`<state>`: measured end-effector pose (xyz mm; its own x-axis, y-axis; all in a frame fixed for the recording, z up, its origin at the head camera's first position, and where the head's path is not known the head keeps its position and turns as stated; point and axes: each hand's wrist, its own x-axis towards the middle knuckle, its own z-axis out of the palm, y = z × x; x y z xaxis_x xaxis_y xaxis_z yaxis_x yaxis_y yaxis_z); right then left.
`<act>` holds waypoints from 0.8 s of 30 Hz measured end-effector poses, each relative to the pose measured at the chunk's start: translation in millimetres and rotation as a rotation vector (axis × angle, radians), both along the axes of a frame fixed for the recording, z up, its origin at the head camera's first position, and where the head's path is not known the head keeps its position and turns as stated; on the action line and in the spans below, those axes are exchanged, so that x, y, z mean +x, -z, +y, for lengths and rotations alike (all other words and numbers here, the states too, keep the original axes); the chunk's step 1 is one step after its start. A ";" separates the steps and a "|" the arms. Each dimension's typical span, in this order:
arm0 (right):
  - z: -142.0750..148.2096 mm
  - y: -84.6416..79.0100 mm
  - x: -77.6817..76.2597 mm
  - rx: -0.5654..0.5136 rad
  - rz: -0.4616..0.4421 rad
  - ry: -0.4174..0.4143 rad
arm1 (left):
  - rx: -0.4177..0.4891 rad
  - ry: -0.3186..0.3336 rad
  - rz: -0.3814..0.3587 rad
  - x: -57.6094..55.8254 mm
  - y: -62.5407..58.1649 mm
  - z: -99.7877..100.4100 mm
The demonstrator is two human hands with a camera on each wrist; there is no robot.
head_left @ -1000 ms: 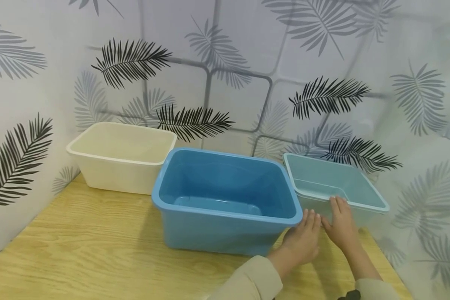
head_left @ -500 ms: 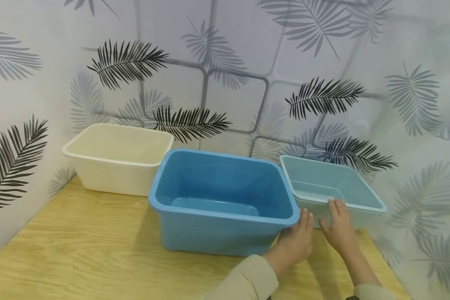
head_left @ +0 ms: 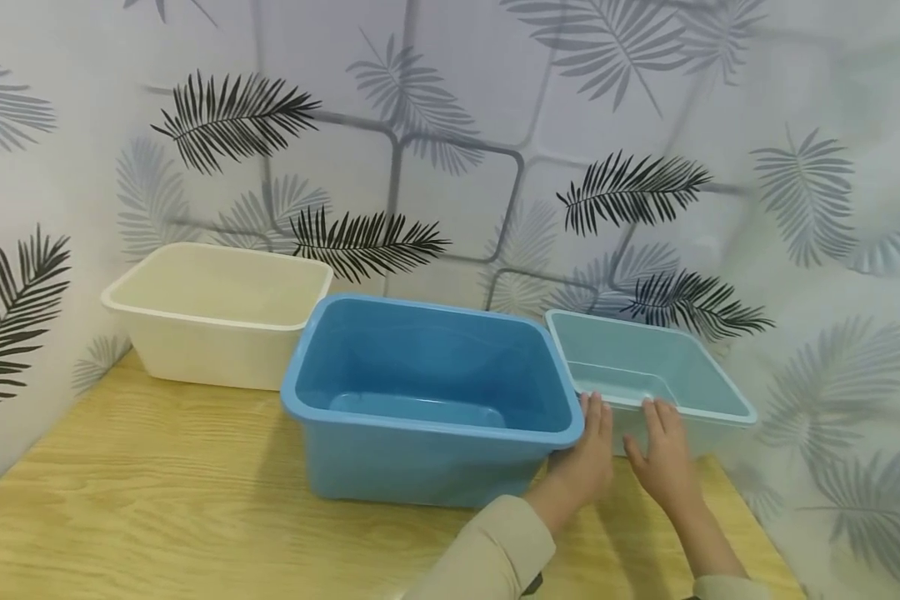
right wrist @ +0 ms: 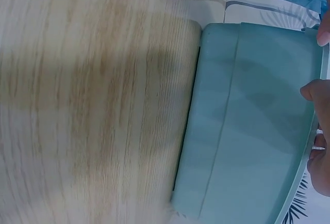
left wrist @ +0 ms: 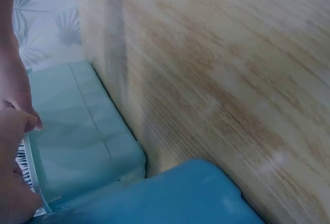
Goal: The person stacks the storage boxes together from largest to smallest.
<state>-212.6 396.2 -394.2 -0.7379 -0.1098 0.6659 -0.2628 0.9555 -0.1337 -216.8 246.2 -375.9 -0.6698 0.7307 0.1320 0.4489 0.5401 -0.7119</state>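
A light teal bin [head_left: 690,433] stands at the right of the table, by the wall. My right hand [head_left: 667,458] is at its front rim, fingertips over the edge and thumb lower on the outside; in the right wrist view the thumb [right wrist: 309,90] touches the outer wall. My left hand [head_left: 581,462] holds the same rim near the front left corner, beside a larger blue bin [head_left: 420,467]. Part of the left palm is hidden behind its own wrist in the head view. The inside of the teal bin shows nothing in it.
A cream bin [head_left: 217,350] stands at the back left, partly behind the blue one. All three bins stand on a wood-grain table [head_left: 195,500] against a leaf-patterned wall [head_left: 450,208].
My left hand has risen from beside the blue bin's corner to the teal bin's rim. The right hand stays at that rim. The whole head view has drifted slightly; the bins keep their places.
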 end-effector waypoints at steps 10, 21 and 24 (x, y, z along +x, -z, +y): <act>-6.6 4.0 0.7 0.023 0.070 -0.027 | 0.183 -0.100 -0.116 -4.1 -1.0 3.1; 15.4 0.4 -0.1 0.015 0.173 -0.075 | -0.115 -0.023 -0.013 2.0 -5.0 2.4; 22.7 -2.0 2.3 0.007 0.142 -0.031 | 0.008 -0.027 -0.046 3.0 -4.0 1.6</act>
